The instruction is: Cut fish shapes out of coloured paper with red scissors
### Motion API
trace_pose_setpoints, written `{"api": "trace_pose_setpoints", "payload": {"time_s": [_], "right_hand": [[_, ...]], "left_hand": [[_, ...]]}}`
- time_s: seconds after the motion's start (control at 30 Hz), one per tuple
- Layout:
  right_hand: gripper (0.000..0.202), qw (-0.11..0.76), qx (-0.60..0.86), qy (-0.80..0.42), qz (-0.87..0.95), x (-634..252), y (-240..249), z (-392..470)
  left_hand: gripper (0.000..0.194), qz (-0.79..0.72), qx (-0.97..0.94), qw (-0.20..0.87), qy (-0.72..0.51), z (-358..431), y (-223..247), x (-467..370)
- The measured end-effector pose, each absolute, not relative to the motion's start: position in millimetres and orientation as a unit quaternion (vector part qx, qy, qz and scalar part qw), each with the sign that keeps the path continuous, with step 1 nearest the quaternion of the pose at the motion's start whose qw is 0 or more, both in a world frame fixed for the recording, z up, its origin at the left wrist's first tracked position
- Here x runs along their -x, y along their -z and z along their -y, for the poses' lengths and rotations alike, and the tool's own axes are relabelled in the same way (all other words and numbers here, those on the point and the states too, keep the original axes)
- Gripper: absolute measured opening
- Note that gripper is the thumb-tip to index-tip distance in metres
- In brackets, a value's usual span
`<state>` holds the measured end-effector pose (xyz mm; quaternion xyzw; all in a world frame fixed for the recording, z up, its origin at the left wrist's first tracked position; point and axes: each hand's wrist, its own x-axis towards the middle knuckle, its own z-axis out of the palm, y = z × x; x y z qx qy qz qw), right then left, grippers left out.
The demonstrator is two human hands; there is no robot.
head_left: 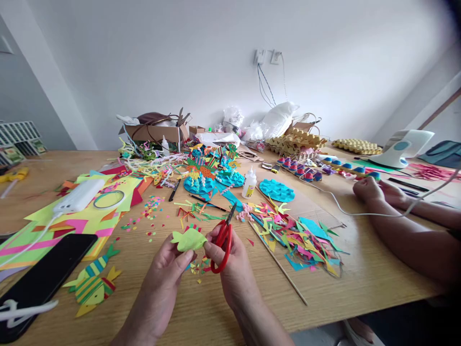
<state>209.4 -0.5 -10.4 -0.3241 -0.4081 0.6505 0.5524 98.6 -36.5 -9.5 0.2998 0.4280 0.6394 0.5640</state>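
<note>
Between my two hands is a light green paper fish [190, 240], held above the table near its front. My left hand [163, 269] pinches it from the left and below. With thumb and finger, my right hand [230, 264] touches the fish's right end. That same hand also holds red-handled scissors [224, 245], their dark blades pointing up and away. Small paper scraps [196, 269] lie on the wood beneath. To the left rest striped paper fish [94, 288] in green, yellow and red.
A glue bottle [249, 183] stands beyond my hands, near blue egg-carton pieces [276, 190]. Paper scraps [309, 240] and a thin stick [277, 262] lie right. A black phone [46, 278] and coloured sheets [115, 211] lie left. Another person's forearms [392, 226] rest at right, beneath a white cable [334, 204].
</note>
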Motion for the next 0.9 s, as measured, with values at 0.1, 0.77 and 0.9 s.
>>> {"api": "trace_pose_setpoints", "payload": {"time_s": [0.1, 0.77, 0.9], "right_hand": [[0.024, 0.549, 0.325, -0.661, 0.394, -205, 14, 6], [0.02, 0.474, 0.369, -0.595, 0.534, -212, 14, 10], [0.023, 0.403, 0.414, -0.486, 0.656, -220, 22, 12]], "left_hand": [[0.018, -0.417, -0.268, 0.564, -0.661, 35, 13, -100], [0.009, -0.407, -0.254, 0.575, -0.663, 40, 4, -88], [0.005, -0.374, -0.221, 0.605, -0.668, 45, -6, -84]]}}
